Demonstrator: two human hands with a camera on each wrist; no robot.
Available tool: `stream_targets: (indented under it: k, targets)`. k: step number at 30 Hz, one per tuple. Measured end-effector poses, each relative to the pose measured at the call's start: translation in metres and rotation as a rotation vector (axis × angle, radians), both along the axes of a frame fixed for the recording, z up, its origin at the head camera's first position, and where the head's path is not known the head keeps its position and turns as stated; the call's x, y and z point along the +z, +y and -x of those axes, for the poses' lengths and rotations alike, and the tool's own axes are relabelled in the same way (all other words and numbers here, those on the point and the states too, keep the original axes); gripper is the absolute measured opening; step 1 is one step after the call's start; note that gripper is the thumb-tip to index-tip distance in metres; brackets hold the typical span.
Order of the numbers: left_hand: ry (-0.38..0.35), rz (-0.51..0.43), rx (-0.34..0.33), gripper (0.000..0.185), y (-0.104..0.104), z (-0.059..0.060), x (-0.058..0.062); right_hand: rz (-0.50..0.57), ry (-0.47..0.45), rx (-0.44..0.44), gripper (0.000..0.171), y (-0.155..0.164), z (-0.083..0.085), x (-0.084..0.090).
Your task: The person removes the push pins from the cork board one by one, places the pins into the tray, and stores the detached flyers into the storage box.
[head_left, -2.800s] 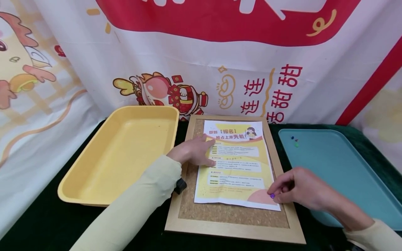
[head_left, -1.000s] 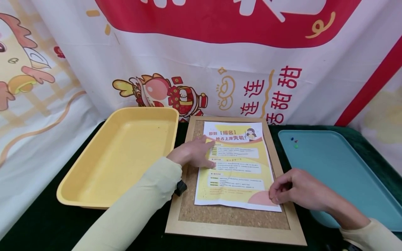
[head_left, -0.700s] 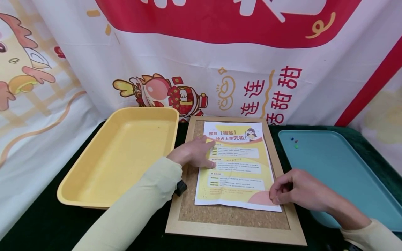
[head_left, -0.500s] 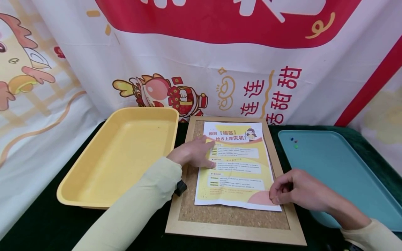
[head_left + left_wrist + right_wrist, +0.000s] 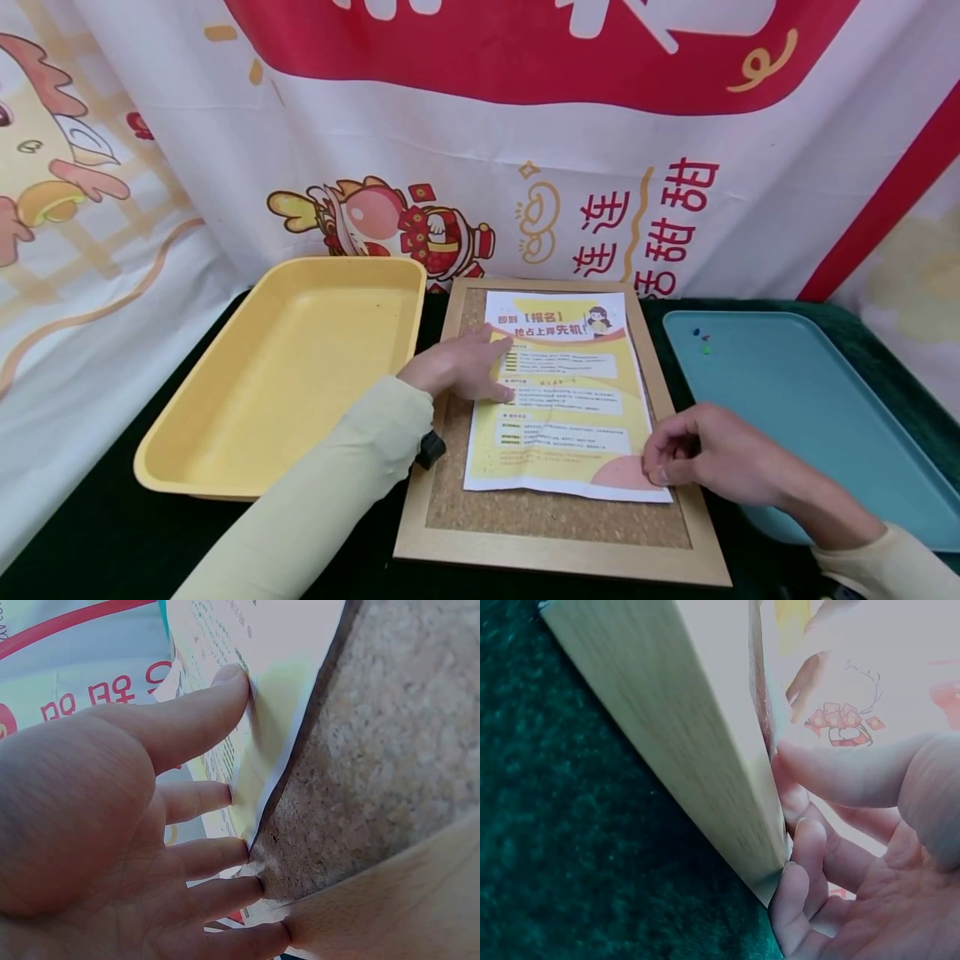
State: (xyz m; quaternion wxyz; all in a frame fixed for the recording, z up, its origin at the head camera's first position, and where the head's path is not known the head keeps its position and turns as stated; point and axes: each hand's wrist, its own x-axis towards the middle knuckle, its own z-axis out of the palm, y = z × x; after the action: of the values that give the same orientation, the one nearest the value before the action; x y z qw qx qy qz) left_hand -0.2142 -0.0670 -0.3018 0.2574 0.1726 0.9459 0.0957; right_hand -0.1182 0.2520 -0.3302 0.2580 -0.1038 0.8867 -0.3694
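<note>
A printed yellow-and-white poster [image 5: 562, 417] lies on a wood-framed cork board [image 5: 555, 521]. My left hand [image 5: 468, 364] rests with spread, fairly straight fingers on the poster's left edge; in the left wrist view, the thumb [image 5: 202, 716] touches the sheet and the little finger reaches the wooden frame. At the poster's lower right corner, my right hand [image 5: 712, 454] has curled fingers pressed to the paper. A small purple push pin was between its thumb and forefinger earlier; the fingers now hide it. In the right wrist view, the fingertips meet beside the frame [image 5: 697, 750].
On the left stands a deep yellow tray [image 5: 150, 467]. A flat teal tray [image 5: 772, 375] lies to the right, with several tiny coloured push pins [image 5: 706, 350] near its far left corner. Dark green cloth [image 5: 330, 550] covers the table. A printed banner [image 5: 465, 125] hangs behind.
Since the oldest frame, my right fingers have closed down at the poster's lower right corner, and the purple push pin has gone out of sight beneath them. My left hand has stayed in place.
</note>
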Motion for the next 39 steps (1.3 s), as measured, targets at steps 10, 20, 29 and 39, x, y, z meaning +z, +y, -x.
stream_targets:
  k: [10,20,29,39]
  targets:
    - [-0.008,0.007,0.006,0.087,0.0,0.0,0.001,-0.035,-0.02,-0.076,0.002,-0.002,0.0,0.0]
    - [-0.012,-0.015,0.003,0.087,0.0,0.0,0.0,-0.057,-0.006,-0.147,0.009,-0.003,0.003,-0.002]
    - [-0.008,-0.005,-0.002,0.087,-0.001,0.0,0.0,-0.028,0.029,-0.147,0.008,-0.003,0.005,0.001]
    - [0.001,-0.011,-0.014,0.086,0.0,0.0,-0.001,-0.035,0.095,-0.208,0.018,0.003,0.014,0.005]
